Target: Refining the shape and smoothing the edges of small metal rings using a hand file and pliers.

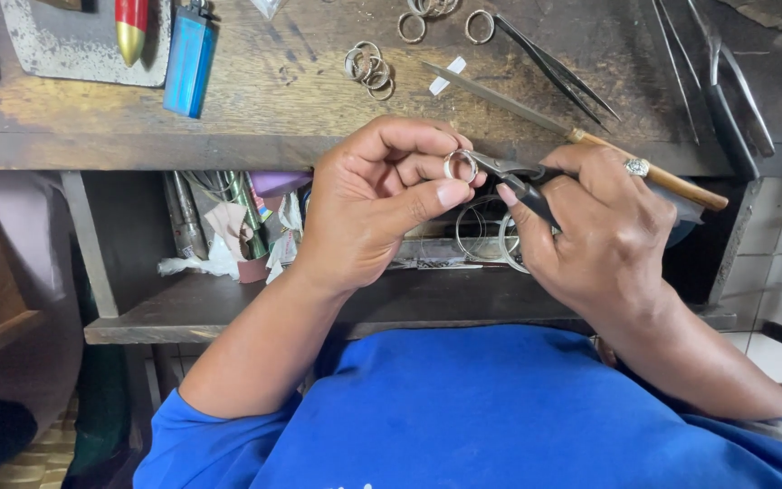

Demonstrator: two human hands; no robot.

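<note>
place: jeweller's workshop | evidence: worn wooden bench [282,100], loose metal rings [369,69], tweezers [554,68], file [572,134]

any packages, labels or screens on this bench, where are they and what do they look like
No screens or signs.
Blue lighter: bench top, upper left; slim translucent blue box with a metal cap.
White tape strip: bench top above the left hand; small, blank, slanted.
Crumpled wrappers: shelf under the bench; white, pink and green.

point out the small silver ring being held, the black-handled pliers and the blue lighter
small silver ring [461,166], head view, on its metal band
black-handled pliers [510,174], head view, near the pivot below the jaws
blue plastic lighter [188,65], head view, middle of its body
</note>
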